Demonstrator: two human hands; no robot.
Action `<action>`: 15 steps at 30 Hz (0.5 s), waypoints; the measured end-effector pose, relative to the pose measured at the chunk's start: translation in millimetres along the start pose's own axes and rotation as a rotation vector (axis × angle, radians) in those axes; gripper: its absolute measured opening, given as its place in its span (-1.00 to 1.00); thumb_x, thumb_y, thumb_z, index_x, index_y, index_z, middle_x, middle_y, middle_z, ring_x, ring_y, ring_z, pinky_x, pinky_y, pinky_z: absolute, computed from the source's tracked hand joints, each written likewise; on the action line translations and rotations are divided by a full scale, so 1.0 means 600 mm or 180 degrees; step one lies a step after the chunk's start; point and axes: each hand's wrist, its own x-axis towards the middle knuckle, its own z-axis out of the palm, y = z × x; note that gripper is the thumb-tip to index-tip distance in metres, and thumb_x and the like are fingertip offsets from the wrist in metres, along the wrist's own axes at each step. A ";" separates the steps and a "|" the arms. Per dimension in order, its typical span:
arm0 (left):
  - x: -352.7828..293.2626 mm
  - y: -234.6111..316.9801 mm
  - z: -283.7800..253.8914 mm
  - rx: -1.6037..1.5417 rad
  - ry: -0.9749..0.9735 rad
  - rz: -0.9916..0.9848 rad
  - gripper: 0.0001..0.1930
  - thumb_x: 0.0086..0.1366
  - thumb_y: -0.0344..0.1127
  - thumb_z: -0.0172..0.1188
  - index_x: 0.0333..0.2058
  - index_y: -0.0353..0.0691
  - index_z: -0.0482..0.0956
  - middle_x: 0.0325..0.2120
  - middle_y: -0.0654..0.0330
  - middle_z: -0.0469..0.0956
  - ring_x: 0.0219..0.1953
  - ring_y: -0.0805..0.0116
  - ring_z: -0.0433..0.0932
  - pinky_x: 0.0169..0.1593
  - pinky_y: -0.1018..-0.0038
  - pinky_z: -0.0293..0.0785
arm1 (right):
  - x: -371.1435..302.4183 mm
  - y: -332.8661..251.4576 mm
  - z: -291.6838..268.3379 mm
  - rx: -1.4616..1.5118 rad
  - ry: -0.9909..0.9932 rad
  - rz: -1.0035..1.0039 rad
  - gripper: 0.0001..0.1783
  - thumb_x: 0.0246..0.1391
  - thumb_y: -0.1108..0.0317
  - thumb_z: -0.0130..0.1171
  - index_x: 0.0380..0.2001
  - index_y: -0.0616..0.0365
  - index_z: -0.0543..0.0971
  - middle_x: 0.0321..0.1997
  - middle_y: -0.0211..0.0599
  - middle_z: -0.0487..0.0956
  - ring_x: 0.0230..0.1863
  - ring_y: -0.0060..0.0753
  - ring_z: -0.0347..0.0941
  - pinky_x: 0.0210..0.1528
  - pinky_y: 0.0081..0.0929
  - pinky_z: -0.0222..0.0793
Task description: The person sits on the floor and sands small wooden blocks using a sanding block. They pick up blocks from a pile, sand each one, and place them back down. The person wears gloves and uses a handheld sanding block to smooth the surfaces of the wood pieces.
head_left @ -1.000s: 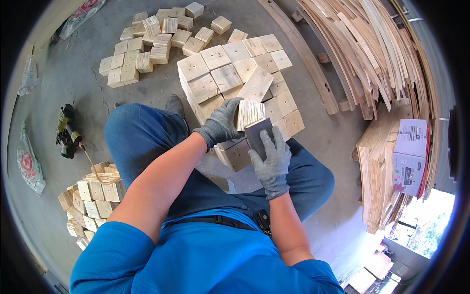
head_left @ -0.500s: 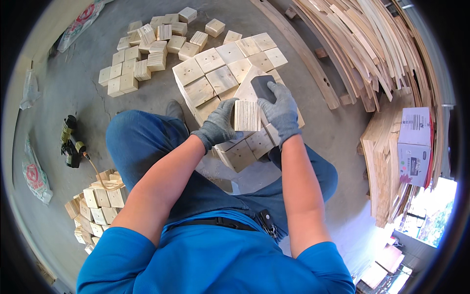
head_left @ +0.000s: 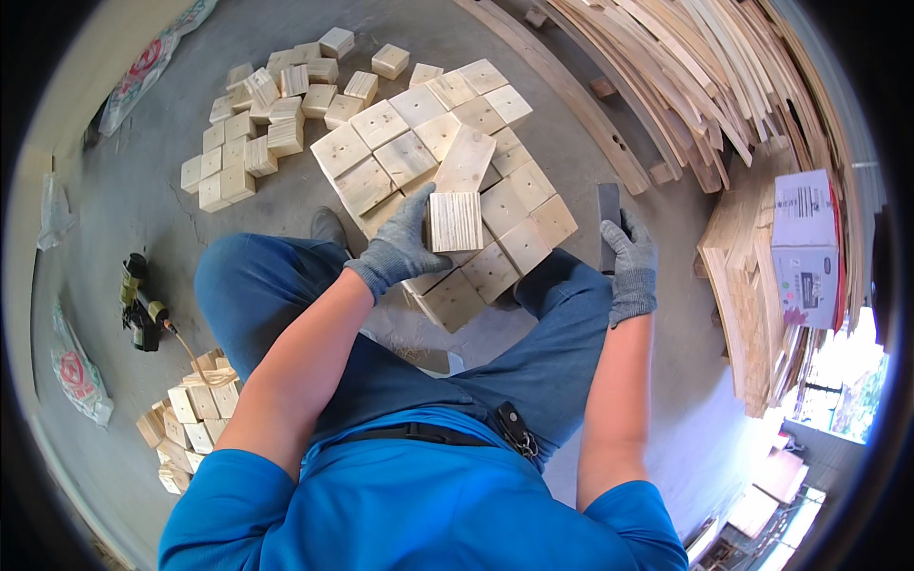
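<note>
Wooden block: the pale striped block (head_left: 455, 222) is above the near part of the block stack, between the legs, its grained face turned up; whether it touches the stack cannot be told.
Left hand: the gloved left hand (head_left: 395, 246) is clamped on this block from its left side, thumb at the lower edge, fingers at the upper left.
Dark grey block: a slim dark piece (head_left: 607, 228), seen nearly edge-on, well apart from the striped block, out to the right.
Right hand: the gloved right hand (head_left: 632, 262) has its fingers closed on the dark piece, above the right knee side.
Block stack: square-faced blocks (head_left: 405, 157) set close in rows, small dark marks on many faces.
Slanted piece: one wooden piece (head_left: 466, 158) lies askew on the stack, just beyond the striped block.
Floor, far left: loose blocks (head_left: 225, 169) in a cluster, some tilted.
Floor, near left: a dark and yellowish tool (head_left: 141, 309) with a tan hose (head_left: 188, 350) leading to a second block pile (head_left: 193, 409).
Right side: long boards (head_left: 705, 71), a plank stack (head_left: 738, 285) and a pale carton (head_left: 804, 233).
</note>
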 end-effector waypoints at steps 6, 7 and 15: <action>0.010 -0.027 -0.007 0.0362 0.0144 0.0442 0.36 -0.14 -0.08 0.75 0.56 -0.25 0.07 0.39 -0.10 0.36 0.46 0.00 0.35 0.52 0.19 0.30 | -0.002 0.016 0.018 -0.0361 0.0253 -0.0202 -0.26 0.08 0.16 0.59 0.26 0.32 0.61 0.24 0.01 0.69 0.22 -0.20 0.63 0.32 -0.35 0.48; 0.012 -0.021 -0.010 0.0359 0.0080 0.0379 0.35 -0.14 -0.08 0.75 0.56 -0.26 0.07 0.39 -0.11 0.36 0.46 0.01 0.36 0.52 0.19 0.31 | 0.000 0.017 0.017 -0.0546 0.0255 -0.0298 -0.26 0.07 0.16 0.59 0.26 0.30 0.62 0.25 0.02 0.68 0.23 -0.18 0.63 0.33 -0.34 0.48; 0.017 0.009 -0.022 0.0619 0.0106 0.0514 0.14 -0.16 -0.11 0.72 0.40 -0.24 0.28 0.24 -0.11 0.45 0.27 -0.05 0.52 0.37 0.16 0.49 | -0.016 -0.008 0.035 -0.1149 0.0310 -0.0283 -0.24 0.03 0.09 0.59 0.25 0.23 0.63 0.29 0.00 0.66 0.30 -0.03 0.61 0.40 -0.27 0.45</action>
